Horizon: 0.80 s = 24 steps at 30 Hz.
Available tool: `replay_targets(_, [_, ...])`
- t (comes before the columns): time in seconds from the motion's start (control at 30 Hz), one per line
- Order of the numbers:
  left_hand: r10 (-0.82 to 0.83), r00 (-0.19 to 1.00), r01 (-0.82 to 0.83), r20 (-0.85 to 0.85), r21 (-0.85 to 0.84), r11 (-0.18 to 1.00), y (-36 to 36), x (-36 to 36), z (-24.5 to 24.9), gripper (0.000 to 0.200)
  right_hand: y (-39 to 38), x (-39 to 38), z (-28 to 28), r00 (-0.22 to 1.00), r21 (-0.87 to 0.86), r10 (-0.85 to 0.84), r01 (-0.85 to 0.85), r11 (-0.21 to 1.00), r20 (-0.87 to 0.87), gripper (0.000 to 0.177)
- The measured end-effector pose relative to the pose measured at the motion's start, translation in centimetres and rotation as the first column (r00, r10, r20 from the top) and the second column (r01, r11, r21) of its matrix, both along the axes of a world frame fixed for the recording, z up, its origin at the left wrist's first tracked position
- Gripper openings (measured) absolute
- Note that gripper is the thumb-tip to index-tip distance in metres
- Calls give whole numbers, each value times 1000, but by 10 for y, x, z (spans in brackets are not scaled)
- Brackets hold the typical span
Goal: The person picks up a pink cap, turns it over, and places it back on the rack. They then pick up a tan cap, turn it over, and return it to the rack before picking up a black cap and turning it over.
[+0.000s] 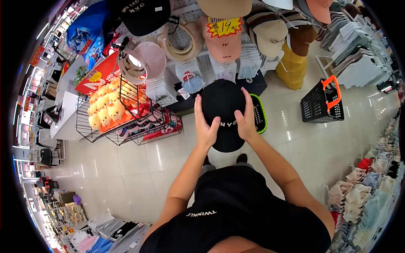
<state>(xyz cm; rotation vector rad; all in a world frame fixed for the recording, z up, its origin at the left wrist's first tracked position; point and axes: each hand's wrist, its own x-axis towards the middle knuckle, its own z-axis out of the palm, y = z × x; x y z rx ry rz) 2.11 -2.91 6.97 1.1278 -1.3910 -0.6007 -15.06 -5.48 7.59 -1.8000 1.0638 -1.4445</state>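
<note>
A black baseball cap point(222, 101) with pale "NYC" lettering is held out in front of my body, its brim pointing back toward me. My left hand point(206, 124) grips the cap's left side, thumb on the front and fingers along the crown. On the opposite side, my right hand point(247, 120) clasps it the same way, its thumb close to the lettering. Past the cap hang packaged goods on a pegboard rack, with a pink cap point(222, 44) under a yellow price sign point(225, 26) above them.
A wire basket rack point(126, 137) with orange plush toys point(107, 103) stands left. Behind my right hand sits a green-rimmed basket point(262, 114). Farther right, a black shopping basket point(316, 103) with an orange handle rests on the tiled floor point(291, 145). Clothing racks line both sides.
</note>
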Motion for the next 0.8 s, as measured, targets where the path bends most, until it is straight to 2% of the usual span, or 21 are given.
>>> replay_targets(0.13, [-23, 1000, 21, -17, -62, 998, -1, 2, 9, 85, 3, 2, 5, 999, -34, 12, -10, 999, 52, 71])
replay_targets(0.2, [-19, 999, 24, 41, -123, 992, -4, 9, 17, 86, 2, 8, 8, 994, -12, 28, -27, 1000, 102, 71])
replay_targets(0.53, [-5, 998, 15, 67, -153, 988, 2, 34, 29, 83, 7, 32, 22, 995, -58, 12, -7, 998, 97, 71])
replay_targets(0.6, [-97, 983, 72, -157, -158, 985, 3, 38, 36, 82, 4, 36, 25, 980, -6, 27, -26, 1000, 197, 67])
replay_targets(0.63, [-140, 954, 95, -265, -177, 980, 9, 34, 56, 81, 2, 38, 25, 981, -11, 29, -27, 1000, 193, 67])
replay_targets(0.7, [-165, 949, 111, -270, -204, 973, 10, 38, 74, 73, -3, 44, 22, 916, 69, 86, -122, 990, 391, 63])
replay_targets(0.77, [-173, 936, 108, -306, -216, 970, 11, 40, 86, 73, -10, 49, 19, 810, 127, 120, -233, 964, 574, 58])
replay_targets(0.8, [-163, 950, 101, -268, -233, 967, 11, 41, 91, 71, -11, 53, 23, 743, 147, 127, -292, 945, 657, 56])
